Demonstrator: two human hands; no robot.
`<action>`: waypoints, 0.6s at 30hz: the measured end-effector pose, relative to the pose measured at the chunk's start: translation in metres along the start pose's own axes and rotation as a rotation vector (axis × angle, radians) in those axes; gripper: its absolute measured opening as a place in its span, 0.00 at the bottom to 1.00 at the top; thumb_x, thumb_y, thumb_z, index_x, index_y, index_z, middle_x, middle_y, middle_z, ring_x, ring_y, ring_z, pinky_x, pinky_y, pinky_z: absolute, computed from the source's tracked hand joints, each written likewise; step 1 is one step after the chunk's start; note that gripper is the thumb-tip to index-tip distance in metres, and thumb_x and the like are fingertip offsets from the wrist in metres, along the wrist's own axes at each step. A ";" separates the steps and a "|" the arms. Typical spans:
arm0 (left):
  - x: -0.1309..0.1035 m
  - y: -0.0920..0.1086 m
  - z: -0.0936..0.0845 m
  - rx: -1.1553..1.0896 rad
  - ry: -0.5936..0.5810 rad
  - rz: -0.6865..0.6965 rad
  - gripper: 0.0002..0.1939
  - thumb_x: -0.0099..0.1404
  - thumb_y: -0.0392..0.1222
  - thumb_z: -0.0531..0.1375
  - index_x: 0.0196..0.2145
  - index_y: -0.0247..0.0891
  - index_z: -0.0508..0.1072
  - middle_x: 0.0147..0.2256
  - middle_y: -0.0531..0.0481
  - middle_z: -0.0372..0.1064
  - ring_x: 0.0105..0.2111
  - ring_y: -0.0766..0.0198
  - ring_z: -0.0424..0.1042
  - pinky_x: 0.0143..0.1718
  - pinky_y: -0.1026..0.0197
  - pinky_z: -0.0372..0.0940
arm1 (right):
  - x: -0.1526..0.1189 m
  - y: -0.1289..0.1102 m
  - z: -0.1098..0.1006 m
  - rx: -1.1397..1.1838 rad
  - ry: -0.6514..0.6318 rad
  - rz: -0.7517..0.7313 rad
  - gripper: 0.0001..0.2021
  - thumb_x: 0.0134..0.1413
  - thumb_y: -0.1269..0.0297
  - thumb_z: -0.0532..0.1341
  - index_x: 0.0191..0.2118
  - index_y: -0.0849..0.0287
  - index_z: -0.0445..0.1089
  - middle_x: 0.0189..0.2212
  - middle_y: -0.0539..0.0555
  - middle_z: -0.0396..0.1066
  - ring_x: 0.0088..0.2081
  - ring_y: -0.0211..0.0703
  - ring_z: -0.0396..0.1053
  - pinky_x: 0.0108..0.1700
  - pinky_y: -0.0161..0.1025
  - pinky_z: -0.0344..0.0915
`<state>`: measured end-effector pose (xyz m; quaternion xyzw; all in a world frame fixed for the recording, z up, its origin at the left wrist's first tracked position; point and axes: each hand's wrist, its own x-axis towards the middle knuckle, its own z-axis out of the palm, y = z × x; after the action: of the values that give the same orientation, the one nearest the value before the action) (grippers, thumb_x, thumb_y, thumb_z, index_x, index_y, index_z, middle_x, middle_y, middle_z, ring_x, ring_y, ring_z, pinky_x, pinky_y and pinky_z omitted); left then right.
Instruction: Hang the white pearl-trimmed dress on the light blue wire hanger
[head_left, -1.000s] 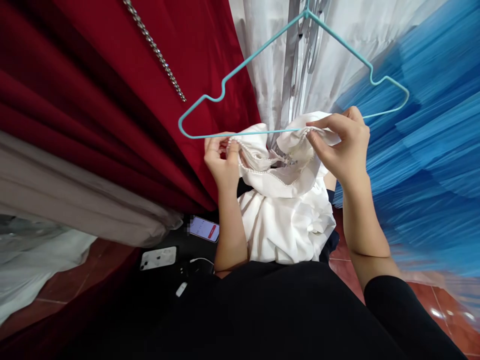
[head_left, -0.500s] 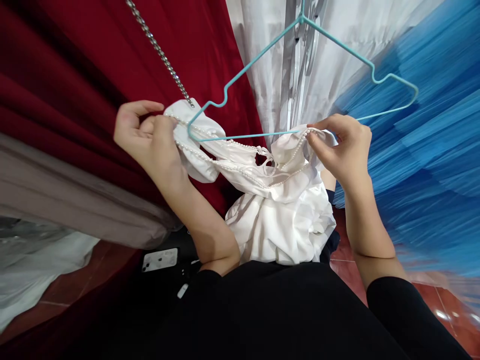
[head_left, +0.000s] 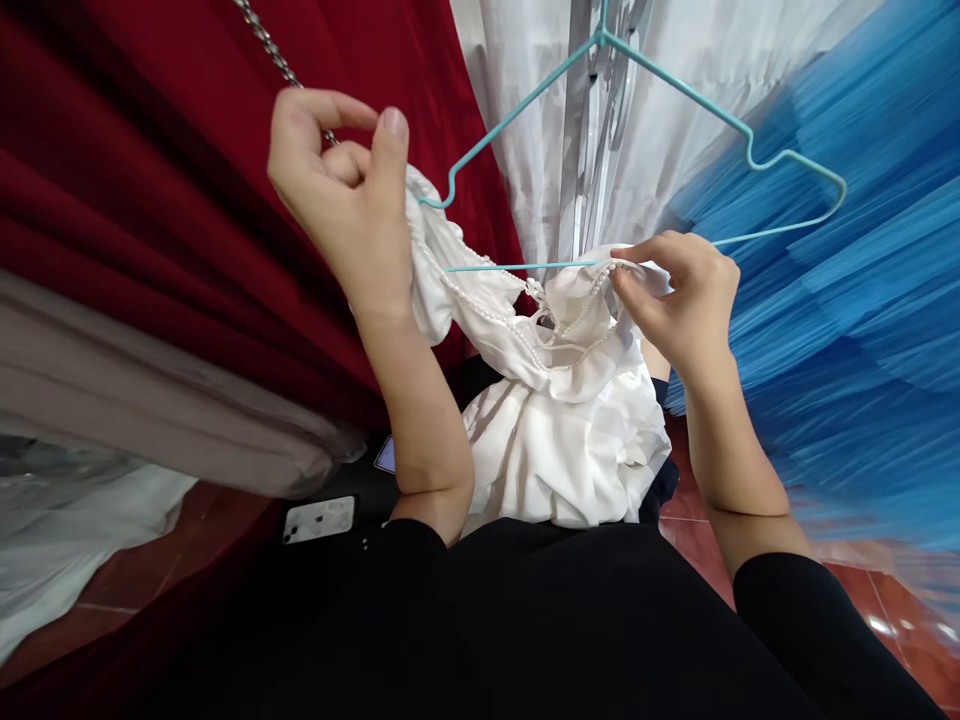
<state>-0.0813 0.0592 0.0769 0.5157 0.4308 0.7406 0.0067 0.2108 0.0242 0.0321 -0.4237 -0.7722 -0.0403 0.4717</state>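
A white dress (head_left: 555, 450) with pearl-bead trim along its neckline hangs bunched in front of me. Its left shoulder part covers the left end of a light blue hanger (head_left: 525, 105). My left hand (head_left: 345, 190) is closed at that shoulder, thumb up against the curled fingers; the exact grip on the cloth is partly hidden. My right hand (head_left: 682, 300) pinches the beaded edge of the other shoulder between thumb and fingers, near the hanger's bottom bar. The hanger's right end sticks out bare beyond this hand.
A metal chain (head_left: 266, 40) runs down behind my left hand. Dark red cloth (head_left: 150, 180) hangs on the left, and blue tulle (head_left: 847, 300) on the right. White curtains and a metal stand (head_left: 592, 150) are behind. A phone (head_left: 319, 520) lies on a black surface at lower left.
My left hand has moved up and right, drawing the dress's left shoulder over the hanger's left end. My right hand has barely moved and keeps its pinch.
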 end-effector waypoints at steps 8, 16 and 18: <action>-0.070 0.058 -0.005 -0.469 -0.160 -0.092 0.14 0.78 0.35 0.54 0.34 0.35 0.76 0.23 0.55 0.67 0.21 0.70 0.69 0.25 0.64 0.61 | -0.002 0.001 0.009 0.003 0.055 0.025 0.03 0.57 0.67 0.66 0.35 0.51 0.77 0.34 0.49 0.80 0.37 0.47 0.74 0.41 0.47 0.69; -0.131 0.021 0.032 -0.633 -0.405 -0.688 0.18 0.76 0.57 0.56 0.50 0.41 0.74 0.51 0.44 0.77 0.52 0.58 0.79 0.54 0.58 0.74 | -0.005 0.005 0.014 0.035 0.102 -0.012 0.05 0.59 0.67 0.64 0.39 0.51 0.77 0.35 0.50 0.80 0.36 0.45 0.72 0.43 0.47 0.70; -0.135 0.022 0.045 -0.776 -0.278 -0.645 0.16 0.78 0.54 0.52 0.47 0.42 0.72 0.48 0.45 0.77 0.58 0.56 0.77 0.61 0.53 0.71 | -0.008 0.007 0.015 0.064 0.094 -0.040 0.09 0.61 0.69 0.61 0.43 0.50 0.77 0.38 0.51 0.79 0.38 0.46 0.73 0.46 0.49 0.71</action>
<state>0.0259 0.0123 -0.0070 0.4096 0.2567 0.7306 0.4822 0.2068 0.0307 0.0150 -0.3903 -0.7585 -0.0449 0.5199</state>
